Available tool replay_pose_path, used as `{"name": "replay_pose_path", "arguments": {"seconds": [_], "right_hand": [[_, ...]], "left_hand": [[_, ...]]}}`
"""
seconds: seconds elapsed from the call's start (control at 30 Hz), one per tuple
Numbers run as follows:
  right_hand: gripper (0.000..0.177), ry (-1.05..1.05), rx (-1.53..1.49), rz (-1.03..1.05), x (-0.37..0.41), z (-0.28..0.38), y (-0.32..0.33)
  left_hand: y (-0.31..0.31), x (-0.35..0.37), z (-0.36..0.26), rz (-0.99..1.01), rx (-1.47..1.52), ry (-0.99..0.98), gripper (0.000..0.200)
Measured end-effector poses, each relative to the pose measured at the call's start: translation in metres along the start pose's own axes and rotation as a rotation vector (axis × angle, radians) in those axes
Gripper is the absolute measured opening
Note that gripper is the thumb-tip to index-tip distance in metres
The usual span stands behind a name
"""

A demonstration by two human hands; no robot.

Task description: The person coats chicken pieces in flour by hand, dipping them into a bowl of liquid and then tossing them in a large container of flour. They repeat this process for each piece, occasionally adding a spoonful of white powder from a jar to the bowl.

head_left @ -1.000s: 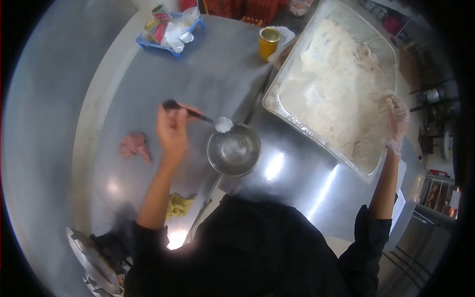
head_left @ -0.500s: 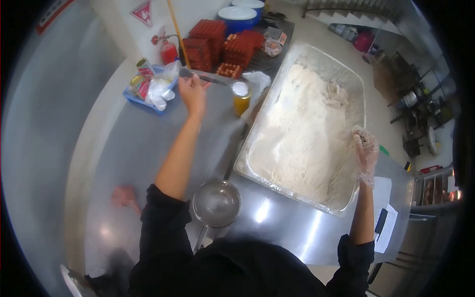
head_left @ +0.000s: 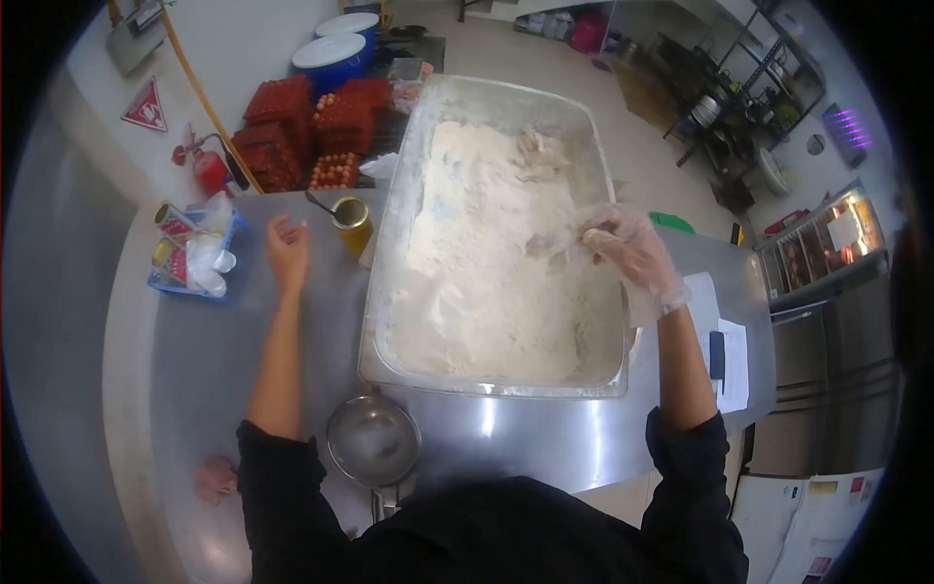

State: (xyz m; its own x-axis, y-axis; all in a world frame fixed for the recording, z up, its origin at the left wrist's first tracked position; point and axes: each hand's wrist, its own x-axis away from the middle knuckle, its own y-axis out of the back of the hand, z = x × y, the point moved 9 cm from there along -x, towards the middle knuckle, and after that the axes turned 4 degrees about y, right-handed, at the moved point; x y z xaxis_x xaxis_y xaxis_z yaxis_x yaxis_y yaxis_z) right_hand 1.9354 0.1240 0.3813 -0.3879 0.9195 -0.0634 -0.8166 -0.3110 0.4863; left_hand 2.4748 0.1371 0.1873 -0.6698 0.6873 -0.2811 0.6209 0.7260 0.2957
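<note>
Right hand (head_left: 623, 243), in a thin clear glove, over the right-centre of the flour tray (head_left: 486, 387). Fingertips pinching a pale floured piece (head_left: 548, 243), held just above the flour bed (head_left: 477, 282). More coated pieces (head_left: 540, 151) at the far end of the tray.

Left hand (head_left: 287, 251) bare, fingers loosely spread, holding nothing. Low over the steel table (head_left: 195, 370), contact unclear. Just left of the yellow can (head_left: 351, 226), spoon handle (head_left: 318, 202) poking out of it. Small steel bowl (head_left: 373, 440) at the near edge, apart from both hands.

Reads as dredging. Probably best handled so:
- Light pinch at one edge of the piece, so no bare patch under the fingers.
- Press into the deep flour, turn, press again.
- Shake loose excess off low over the tray, well inside the rim.
- Bare left hand dry and out of the flour, for can and spoon only.
- Finished piece to the far end with the others, not stacked on them.
</note>
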Motion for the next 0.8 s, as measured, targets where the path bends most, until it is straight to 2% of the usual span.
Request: {"name": "replay_pose_path", "arguments": {"seconds": [0.07,0.17,0.27,0.37,0.47,0.57,0.67,0.73,0.8], "right_hand": [[0.018,-0.082,0.160,0.218,-0.005,-0.008,-0.022],[0.028,0.208,0.540,0.304,-0.003,-0.020,-0.063],[0.027,0.003,0.505,0.574,0.000,-0.026,-0.091],[0.026,-0.174,0.492,0.683,0.003,-0.023,-0.101],[0.029,-0.036,0.836,0.499,-0.015,-0.064,-0.103],[0.029,-0.058,0.941,0.381,-0.028,-0.145,-0.099],[0.033,0.033,1.138,0.322,-0.022,-0.133,-0.103],[0.032,-0.056,0.930,0.420,-0.018,-0.108,-0.101],[0.030,-0.026,0.736,0.455,-0.010,-0.060,-0.099]], "left_hand": [[0.017,0.011,0.003,0.019,0.018,0.082,0.040],[0.047,0.033,0.005,-0.013,0.008,0.103,0.042],[0.081,0.054,0.020,-0.018,-0.024,-0.005,0.042],[0.123,0.091,0.013,0.000,-0.101,-0.093,0.041],[0.167,0.132,0.044,-0.016,-0.111,-0.025,0.039],[0.205,0.185,0.044,-0.046,-0.109,0.061,0.038],[0.222,0.239,0.046,-0.090,-0.033,0.185,0.037],[0.230,0.268,0.050,-0.103,-0.009,0.250,0.037],[0.235,0.293,0.048,-0.104,-0.024,0.291,0.036]]}}
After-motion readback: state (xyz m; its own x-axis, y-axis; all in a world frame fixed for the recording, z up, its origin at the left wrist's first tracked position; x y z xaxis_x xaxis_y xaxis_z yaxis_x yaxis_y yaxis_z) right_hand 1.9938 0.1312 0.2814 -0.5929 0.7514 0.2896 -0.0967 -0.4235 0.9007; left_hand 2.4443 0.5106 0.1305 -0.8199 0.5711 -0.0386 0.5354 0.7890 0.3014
